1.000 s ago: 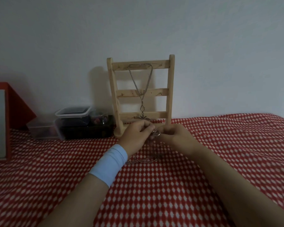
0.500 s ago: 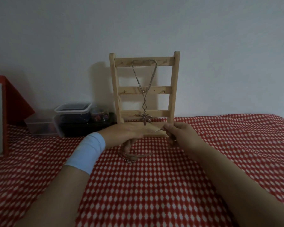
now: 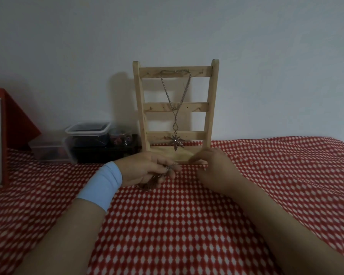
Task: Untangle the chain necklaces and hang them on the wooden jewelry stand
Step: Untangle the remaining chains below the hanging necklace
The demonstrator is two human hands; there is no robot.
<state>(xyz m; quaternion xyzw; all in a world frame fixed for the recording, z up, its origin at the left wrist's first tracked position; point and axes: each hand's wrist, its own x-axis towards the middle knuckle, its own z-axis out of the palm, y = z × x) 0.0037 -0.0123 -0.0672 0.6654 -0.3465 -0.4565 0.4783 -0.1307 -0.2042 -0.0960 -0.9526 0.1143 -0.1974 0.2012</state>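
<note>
One leaf-pendant necklace (image 3: pixel 176 108), hung from the top rail of the wooden jewelry stand (image 3: pixel 210 108), frame centre. One bunched chain necklace (image 3: pixel 159 175), gripped in the left hand (image 3: pixel 145 169), just below the stand's base, over red chequered cloth (image 3: pixel 177 225). Right hand (image 3: pixel 213 167) close beside, fingers curled; whether it pinches a strand cannot be told. Advised: tease loops loose gently, clasp end first.

Red cloth (image 3: pixel 187 225) with rows of small white diamonds covers the counter. The jewelry stand (image 3: pixel 210 108) is pale yellowish wood, its necklace (image 3: pixel 176 141) dull silver. The wristband (image 3: pixel 101 183) is light blue, the wall (image 3: pixel 167 26) pale grey, the box (image 3: pixel 18 124) at far left red.
</note>
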